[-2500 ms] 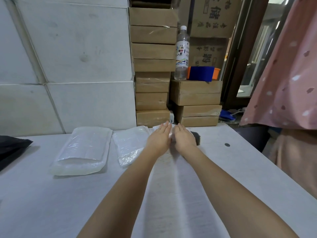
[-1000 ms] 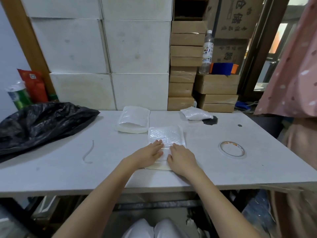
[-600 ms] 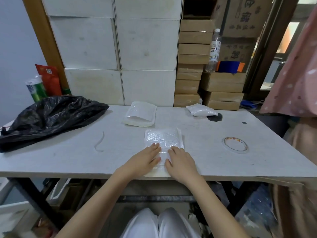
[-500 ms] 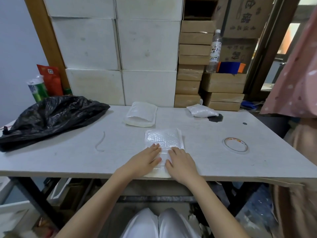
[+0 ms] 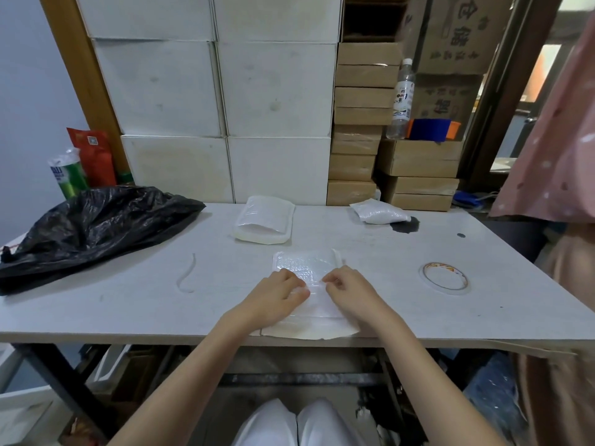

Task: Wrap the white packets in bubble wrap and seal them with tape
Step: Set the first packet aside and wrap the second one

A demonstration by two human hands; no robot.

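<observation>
My hands, flat a moment ago, have curled: left hand and right hand both pinch the bubble wrap covering a packet, left of the tape roll; folding starts, I judge.

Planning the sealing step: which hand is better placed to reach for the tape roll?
Right, probably. The tape roll lies on the table to the right of the right hand, nothing between; the left hand would cross the bubble-wrapped packet.
</observation>
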